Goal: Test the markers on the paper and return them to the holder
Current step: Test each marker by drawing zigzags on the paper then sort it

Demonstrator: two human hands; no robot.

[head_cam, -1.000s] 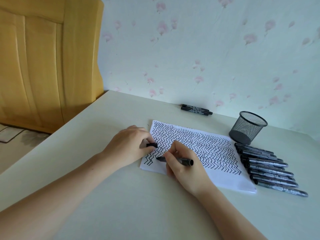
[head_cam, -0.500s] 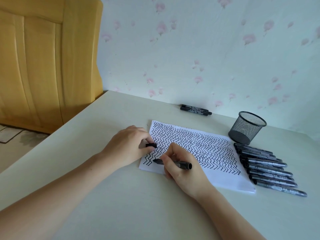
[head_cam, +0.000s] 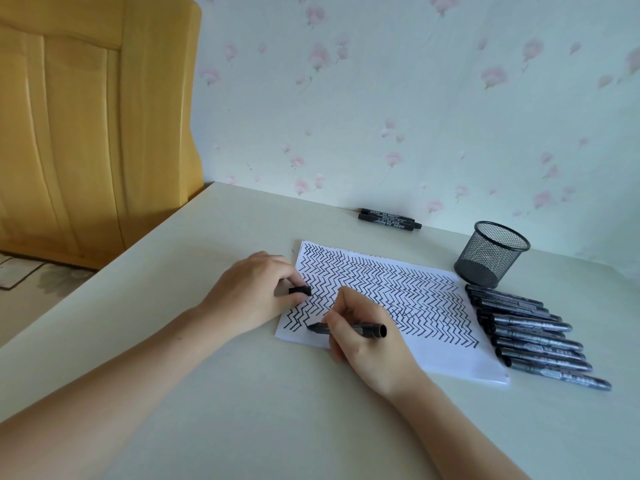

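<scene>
A white paper (head_cam: 450,355) covered in black zigzag lines lies on the table. My right hand (head_cam: 367,344) grips an uncapped black marker (head_cam: 367,329), its tip on the paper near the lower left corner. My left hand (head_cam: 252,296) rests on the paper's left edge and pinches the marker's black cap (head_cam: 300,290). A black mesh holder (head_cam: 490,252) stands upright beyond the paper's right corner. Several capped markers (head_cam: 533,336) lie in a row to the right of the paper. Two more markers (head_cam: 389,220) lie by the wall.
The pale table (head_cam: 242,410) meets a flowered wall at the back. A yellow wooden door (head_cam: 86,126) stands to the left, past the table's left edge. A patch of floor shows at the far left.
My right hand has slid the marker leftward and slightly toward me along the paper's lower left part. My left hand has kept still with the cap.
</scene>
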